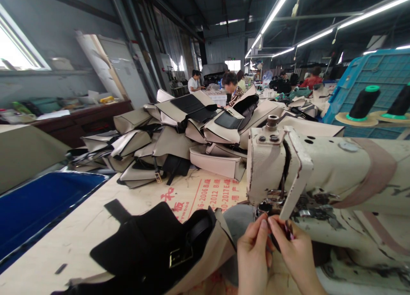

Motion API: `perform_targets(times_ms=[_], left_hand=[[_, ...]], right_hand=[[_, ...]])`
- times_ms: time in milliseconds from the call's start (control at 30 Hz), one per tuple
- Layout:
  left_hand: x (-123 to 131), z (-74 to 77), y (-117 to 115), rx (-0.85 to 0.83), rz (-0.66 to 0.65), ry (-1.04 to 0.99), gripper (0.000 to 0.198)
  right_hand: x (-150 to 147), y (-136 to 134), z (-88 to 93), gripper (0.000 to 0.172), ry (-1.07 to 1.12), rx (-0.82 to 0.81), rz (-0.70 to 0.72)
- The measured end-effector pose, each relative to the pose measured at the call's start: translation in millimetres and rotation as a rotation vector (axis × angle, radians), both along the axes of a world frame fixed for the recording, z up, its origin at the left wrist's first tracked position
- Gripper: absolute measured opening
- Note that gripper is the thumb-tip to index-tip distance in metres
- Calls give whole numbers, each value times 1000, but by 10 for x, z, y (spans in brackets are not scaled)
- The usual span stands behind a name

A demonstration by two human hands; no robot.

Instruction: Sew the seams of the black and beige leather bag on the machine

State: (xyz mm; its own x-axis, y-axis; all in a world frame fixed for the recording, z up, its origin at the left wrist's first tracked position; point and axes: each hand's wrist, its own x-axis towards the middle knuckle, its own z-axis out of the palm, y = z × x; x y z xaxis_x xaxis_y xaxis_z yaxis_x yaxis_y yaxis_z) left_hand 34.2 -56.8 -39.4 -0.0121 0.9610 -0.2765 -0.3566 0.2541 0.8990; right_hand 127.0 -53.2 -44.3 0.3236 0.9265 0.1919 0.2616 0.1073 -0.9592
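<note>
Left hand (253, 254) and right hand (296, 254) meet at 6 o'clock under the machine (265, 167), fingers pinched tight tip to tip; what they nip is too small to tell. A bag (153, 248) lies on the desk (80, 235) at their 9 o'clock, a pile (166, 141) at 11.

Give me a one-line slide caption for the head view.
Left hand and right hand pinch together at the needle area of the sewing machine, a black-and-beige bag beside them, piled bag pieces behind.
</note>
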Motion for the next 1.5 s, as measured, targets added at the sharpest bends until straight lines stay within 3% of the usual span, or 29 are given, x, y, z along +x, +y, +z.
perform_targets(times_ms=[167,400,633,1500], left_hand=[[22,-58,4,-11,-8,1,60],[24,28,-33,-3,-35,19,58],[32,12,-5,3,-21,29,57],[50,-9,-31,-22,-29,-60,54]], right_hand=[[3,-12,-11,31,-49,-11,-27],[10,-21,-38,28,-112,34,-43],[-1,-21,-44,28,-163,87,-60],[36,-26,-109,27,-144,0,-45]])
